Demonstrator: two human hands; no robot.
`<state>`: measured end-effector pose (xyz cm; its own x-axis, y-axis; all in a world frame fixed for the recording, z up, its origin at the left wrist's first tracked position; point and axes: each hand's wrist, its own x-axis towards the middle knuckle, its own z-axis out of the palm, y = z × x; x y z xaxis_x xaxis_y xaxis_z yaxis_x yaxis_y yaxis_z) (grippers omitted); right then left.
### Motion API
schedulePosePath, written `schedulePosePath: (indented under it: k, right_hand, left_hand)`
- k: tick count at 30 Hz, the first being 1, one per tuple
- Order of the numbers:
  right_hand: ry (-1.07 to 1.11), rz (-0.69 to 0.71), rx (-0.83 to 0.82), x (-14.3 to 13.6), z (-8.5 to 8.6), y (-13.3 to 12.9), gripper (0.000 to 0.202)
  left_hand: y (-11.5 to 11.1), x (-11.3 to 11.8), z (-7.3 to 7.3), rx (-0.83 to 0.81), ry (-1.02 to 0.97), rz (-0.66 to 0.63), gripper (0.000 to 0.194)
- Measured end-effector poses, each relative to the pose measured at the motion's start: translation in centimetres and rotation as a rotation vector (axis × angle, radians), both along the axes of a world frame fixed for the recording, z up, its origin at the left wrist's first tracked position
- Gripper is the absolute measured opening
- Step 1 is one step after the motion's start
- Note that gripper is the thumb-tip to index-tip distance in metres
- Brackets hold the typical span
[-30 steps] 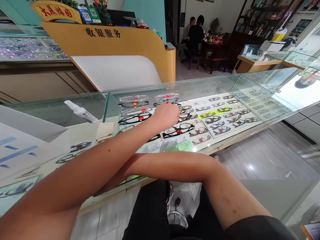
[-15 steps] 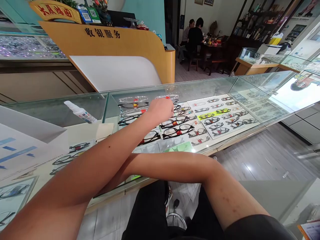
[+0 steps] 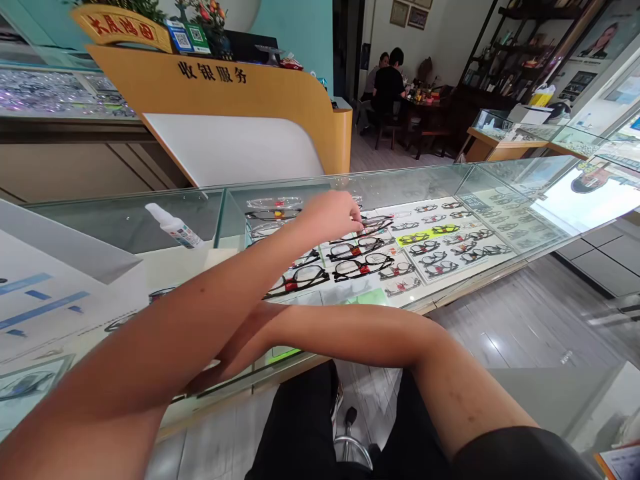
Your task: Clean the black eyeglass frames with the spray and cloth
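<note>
Left grip (image 3: 334,215) shifted rightward, glasses (image 3: 376,227) beside.

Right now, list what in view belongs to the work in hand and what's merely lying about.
Apparently part of it:
black-framed eyeglasses with red tags
left hand, near these
glass display counter

Apparently just lying about:
white bottle with tapered neck
white box with blue markings
blue QR-code sign

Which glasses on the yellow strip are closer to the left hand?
The glasses at the left end of the yellow strip, as pictured; the other pair lies at the right end, farther from the left hand.
</note>
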<state>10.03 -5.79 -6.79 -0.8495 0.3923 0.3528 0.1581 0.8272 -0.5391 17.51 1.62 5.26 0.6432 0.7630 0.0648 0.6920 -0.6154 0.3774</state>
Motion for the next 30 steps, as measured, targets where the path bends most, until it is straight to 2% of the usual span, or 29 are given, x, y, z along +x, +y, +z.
schedulePosePath:
  k: [2, 3, 5, 7, 10, 12, 14, 17, 20, 24, 30]
  right_hand:
    - [-0.038, 0.065, 0.084, 0.3, 1.2, 0.2, 0.023]
    - [-0.07, 0.054, 0.111, 0.6, 1.8, 0.3, 0.027]
    - [-0.143, -0.068, 0.119, 1.2, 2.7, 0.4, 0.038]
    - [-0.181, -0.239, 0.122, 1.9, 3.5, 0.6, 0.049]
    - [-0.044, -0.433, 0.125, 3.0, 3.8, 1.3, 0.055]
    - [0.138, -0.564, 0.119, 3.6, 3.6, 2.1, 0.053]
    - [0.332, -0.744, 0.072, 4.4, 3.3, 3.2, 0.047]
    - [0.54, -0.912, -0.072, 5.5, 2.7, 5.0, 0.035]
    - [0.58, -0.877, -0.148, 6.4, 2.2, 6.2, 0.035]
    - [0.556, -0.836, -0.172, 6.9, 2.1, 6.4, 0.04]
    - [0.586, -0.781, -0.215, 7.0, 2.8, 6.0, 0.061]
  left_hand:
    - [-0.9, -3.0, 2.4, -0.046, -0.182, -0.029, 0.014]
    - [-1.2, -4.8, 3.2, -0.056, -0.278, -0.017, 0.018]
    - [-1.4, -8.8, 3.6, -0.034, -0.476, 0.064, 0.023]
    - [-0.9, -12.9, 2.2, 0.044, -0.671, 0.174, 0.022]
    - [0.7, -17.8, -2.3, 0.002, -1.015, 0.342, 0.033]
    - [1.7, -19.7, -5.2, -0.077, -1.181, 0.431, 0.042]
    - [2.3, -20.4, -7.0, -0.139, -1.247, 0.436, 0.049]
    - [2.4, -20.1, -8.2, -0.264, -1.286, 0.354, 0.06]
    - [1.8, -19.2, -8.8, -0.35, -1.247, 0.295, 0.065]
    - [0.7, -18.4, -9.5, -0.378, -1.215, 0.27, 0.059]
    - [0.1, -18.7, -9.1, -0.342, -1.171, 0.272, 0.049]
